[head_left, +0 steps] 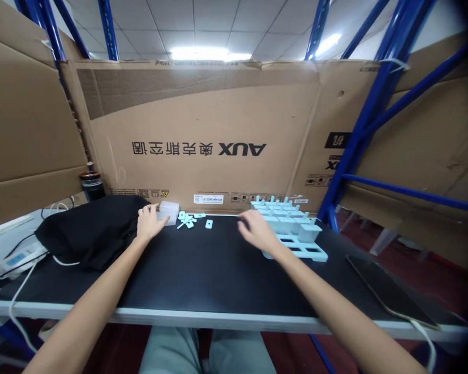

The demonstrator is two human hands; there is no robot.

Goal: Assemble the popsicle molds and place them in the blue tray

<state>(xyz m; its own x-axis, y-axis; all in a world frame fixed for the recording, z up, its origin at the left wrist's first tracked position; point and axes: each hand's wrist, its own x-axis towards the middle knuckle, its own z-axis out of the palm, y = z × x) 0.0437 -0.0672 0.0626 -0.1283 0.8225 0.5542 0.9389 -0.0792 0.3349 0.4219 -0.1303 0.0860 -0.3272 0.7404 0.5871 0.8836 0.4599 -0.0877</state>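
At the back left of the black table, my left hand [148, 222] touches the side of some translucent white boxes [169, 212], its fingers apart. Several small light-blue pieces [187, 220] lie in a loose pile just right of the boxes, and a single flat one [209, 224] lies apart from them. My right hand [256, 228] is over the table at the left edge of a light-blue rack [306, 253], its fingers curled and apart with nothing visible between them. Rows of lidded moulds with upright tabs [286, 223] fill the rack's back part; its front slots show bare openings.
A black cloth [93, 228] covers the left side, with a dark jar [92, 186] behind it and a power strip [21, 258] with cables beside it. A dark tablet [388, 288] lies at the right. Cardboard [203, 119] walls off the back.
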